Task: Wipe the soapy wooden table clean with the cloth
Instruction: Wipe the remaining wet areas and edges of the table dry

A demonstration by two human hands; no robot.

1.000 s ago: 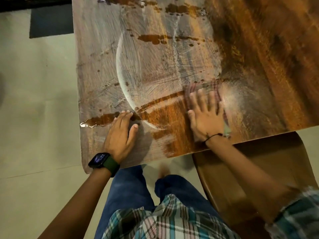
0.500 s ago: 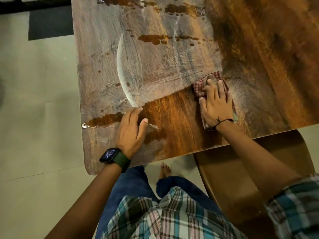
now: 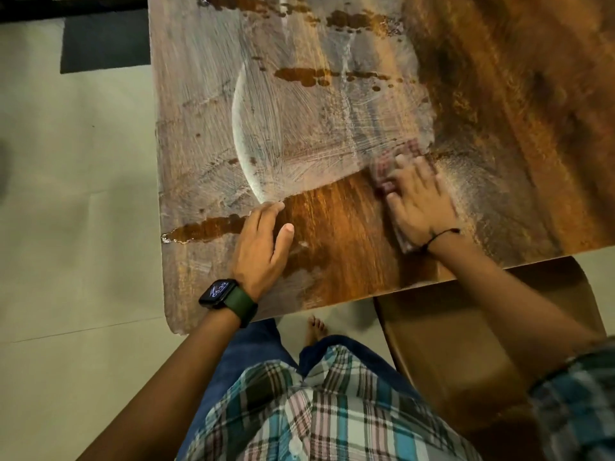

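Observation:
The wooden table carries a whitish soap film over its left and middle, with a curved foam ridge. A wiped, dark wet patch lies near the front edge. My right hand presses flat on a red checked cloth, blurred by motion, at the edge of the film. The cloth shows past my fingertips and under my wrist. My left hand rests flat on the table near the front left, fingers straight, a green-strapped watch on the wrist.
A brown wooden chair seat stands under the table's front right edge. Pale tiled floor lies to the left, with a dark mat at the back. My bare foot shows below the table edge.
My right hand slid the cloth from the middle to the right, then back a little leftward. The wiped patch grew. My left hand shifted slightly right and forward.

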